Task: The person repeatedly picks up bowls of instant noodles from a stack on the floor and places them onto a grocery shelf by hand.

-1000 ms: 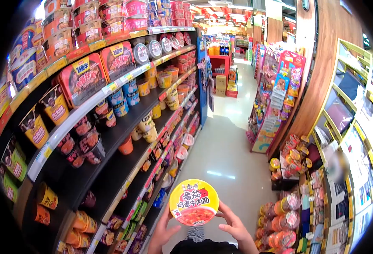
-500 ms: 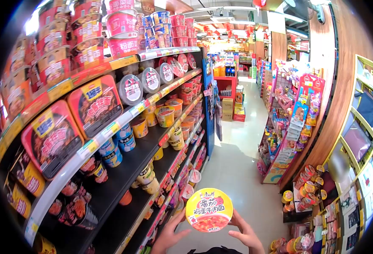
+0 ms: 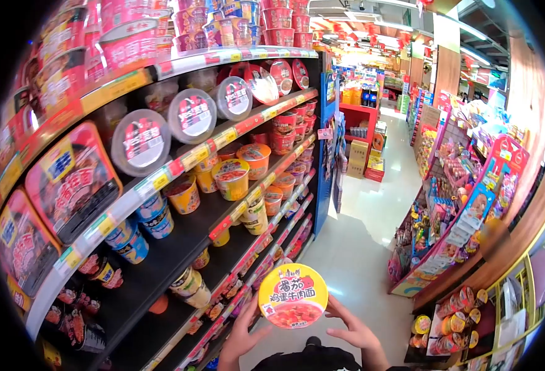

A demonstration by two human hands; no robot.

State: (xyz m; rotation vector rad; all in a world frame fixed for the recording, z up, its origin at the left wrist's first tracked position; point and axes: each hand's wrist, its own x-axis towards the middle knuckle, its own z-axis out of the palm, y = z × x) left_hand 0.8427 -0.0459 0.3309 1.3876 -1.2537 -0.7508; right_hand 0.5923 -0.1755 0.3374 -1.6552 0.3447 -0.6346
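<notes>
An instant noodle bowl point(image 3: 293, 295) with a round yellow lid, red pictures and Chinese print is held between my two hands at the lower middle. My left hand point(image 3: 245, 332) grips its left side, and my right hand point(image 3: 353, 329) grips its right side. Both thumbs stick out towards each other below the lid. The sides of the bowl and some fingertips are hidden under the lid. On the shelf ahead to the left stands a similar yellow noodle bowl point(image 3: 231, 178), beside an orange bowl point(image 3: 253, 159).
A long shelf point(image 3: 180, 244) of noodle cups runs along my left, with boxed noodles point(image 3: 75, 179) and round-lidded bowls point(image 3: 191, 115). A snack rack point(image 3: 452, 204) stands at right. Between them, a shiny floor aisle point(image 3: 353, 226) leads to a red stand point(image 3: 359, 117).
My view has moved forward along the shelf, so its goods look nearer and the snack rack has shifted right. The noodle bowl stays in both hands, slightly higher and further left in view.
</notes>
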